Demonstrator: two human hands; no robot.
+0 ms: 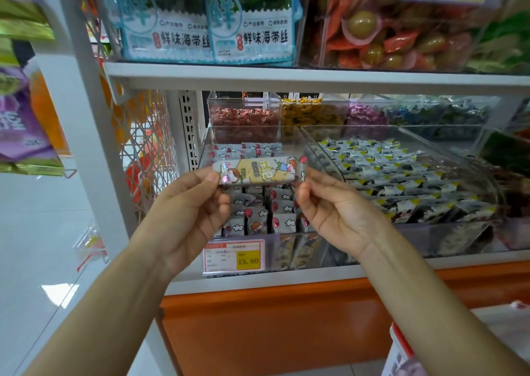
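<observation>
Glossy snack packet [259,172] pinched by left hand [186,212] at 9 o'clock end, right hand [338,212] at 3 o'clock; ends hidden, print blurred.

We stand in a shop: white shelves [315,79] carry clear bins [447,241] of wrapped snacks [401,175], and a price tag [233,256] reads 15.80.

Left hand [189,218], right hand [335,215] raised level, palms facing inward, both pinching.
</observation>
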